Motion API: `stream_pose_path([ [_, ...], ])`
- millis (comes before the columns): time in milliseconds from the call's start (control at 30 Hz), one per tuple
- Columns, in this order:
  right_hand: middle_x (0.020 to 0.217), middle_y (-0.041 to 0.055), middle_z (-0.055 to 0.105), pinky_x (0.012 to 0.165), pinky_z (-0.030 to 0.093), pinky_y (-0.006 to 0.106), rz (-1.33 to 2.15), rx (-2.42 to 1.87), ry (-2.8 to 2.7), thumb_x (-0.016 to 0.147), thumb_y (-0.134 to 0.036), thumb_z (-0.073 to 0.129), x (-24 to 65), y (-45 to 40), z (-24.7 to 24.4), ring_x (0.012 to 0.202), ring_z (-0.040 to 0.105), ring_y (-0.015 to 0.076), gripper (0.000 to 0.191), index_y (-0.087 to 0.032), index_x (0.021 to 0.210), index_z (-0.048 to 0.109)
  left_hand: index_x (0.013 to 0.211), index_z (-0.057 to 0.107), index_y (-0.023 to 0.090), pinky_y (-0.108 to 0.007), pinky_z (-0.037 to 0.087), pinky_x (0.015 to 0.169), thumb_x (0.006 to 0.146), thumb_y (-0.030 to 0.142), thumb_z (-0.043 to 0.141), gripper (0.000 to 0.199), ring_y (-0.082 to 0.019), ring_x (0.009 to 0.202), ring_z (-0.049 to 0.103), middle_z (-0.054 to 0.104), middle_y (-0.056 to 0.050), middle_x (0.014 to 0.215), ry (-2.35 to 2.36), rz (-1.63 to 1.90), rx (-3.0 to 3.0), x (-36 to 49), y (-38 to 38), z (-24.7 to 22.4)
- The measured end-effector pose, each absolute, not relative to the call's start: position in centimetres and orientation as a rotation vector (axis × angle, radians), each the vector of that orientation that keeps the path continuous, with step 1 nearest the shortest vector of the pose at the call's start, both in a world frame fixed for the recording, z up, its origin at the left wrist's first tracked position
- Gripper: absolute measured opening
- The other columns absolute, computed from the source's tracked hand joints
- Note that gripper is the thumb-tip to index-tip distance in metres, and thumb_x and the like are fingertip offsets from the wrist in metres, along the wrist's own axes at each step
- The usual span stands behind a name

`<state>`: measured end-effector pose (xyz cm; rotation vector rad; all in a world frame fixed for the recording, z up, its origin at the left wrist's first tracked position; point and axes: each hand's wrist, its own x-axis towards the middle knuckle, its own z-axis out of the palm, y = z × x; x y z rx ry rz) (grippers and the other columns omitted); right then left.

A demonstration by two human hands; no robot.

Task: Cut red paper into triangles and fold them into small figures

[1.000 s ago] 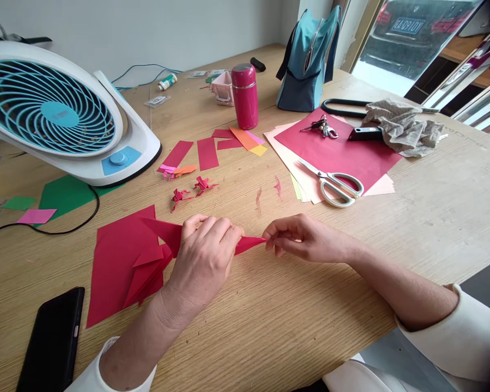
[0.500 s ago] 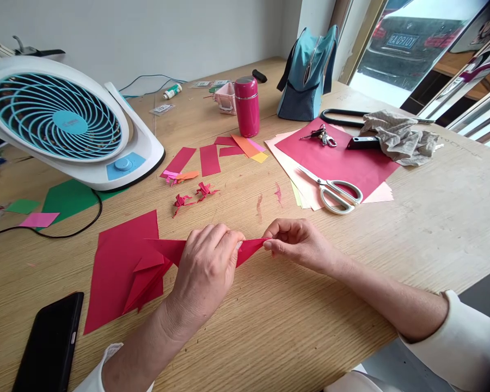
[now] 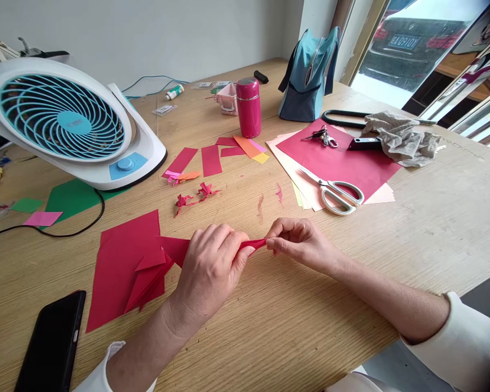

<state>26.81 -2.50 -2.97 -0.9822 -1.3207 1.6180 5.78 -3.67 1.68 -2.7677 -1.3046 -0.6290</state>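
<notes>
A folded red paper [image 3: 175, 249] with pointed ends is stretched between my hands above the table's near middle. My left hand [image 3: 210, 267] wraps over its middle, thumb pressed along the fold, and hides much of it. The narrow right tip is pinched between thumb and forefinger of my right hand [image 3: 300, 242]. Left of my hands a large red sheet [image 3: 118, 261] lies flat, with another folded red piece [image 3: 149, 277] on its right part. Two small red folded figures [image 3: 182, 201] sit just beyond my left hand.
White-handled scissors [image 3: 337, 196] and keys [image 3: 324, 136] rest on stacked paper at right. A pink flask [image 3: 249, 109] and blue bag [image 3: 308, 76] stand behind. The fan [image 3: 73, 120], its black cord and a phone [image 3: 51, 340] are at left.
My left thumb has moved toward the right tip, and the paper between my hands now looks narrower and pressed together. My right hand keeps its pinch almost in place.
</notes>
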Motion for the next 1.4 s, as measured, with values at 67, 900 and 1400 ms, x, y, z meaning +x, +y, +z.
stream_pose_path([
  [67,0.062,-0.0016,0.061,0.054,0.039,0.022,1.608,-0.981,-1.347,0.077,-0.039,0.079,26.82,-2.58,-2.95,0.058,0.053,0.0103,0.027,-0.016,0.076,0.065,0.088,0.061,0.018,-0.034,0.037,0.072,0.096,0.029,0.055,0.015,-0.020,0.077,0.054,0.063,-0.003,0.082,-1.317,-0.648,-2.767,5.80,-3.65,1.67],
  [900,0.060,-0.0044,0.053,0.052,0.033,0.023,1.561,-0.982,-1.332,0.076,-0.040,0.078,26.47,-2.62,-3.55,0.055,0.043,0.0084,0.031,-0.015,0.073,0.061,0.084,0.060,0.020,-0.034,0.039,0.074,0.095,0.030,0.057,0.015,-0.019,0.080,0.057,0.065,-0.001,0.083,-1.589,-0.594,-2.816,5.62,-3.58,1.35],
  [1400,0.068,-0.0014,0.059,0.054,0.036,0.022,1.584,-1.042,-1.475,0.079,-0.043,0.074,26.59,-2.64,-3.62,0.060,0.048,0.0099,0.030,-0.016,0.079,0.062,0.081,0.059,0.020,-0.033,0.039,0.076,0.093,0.024,0.059,0.013,-0.018,0.080,0.057,0.064,0.000,0.080,-1.646,-0.585,-2.954,5.60,-3.15,1.01],
])
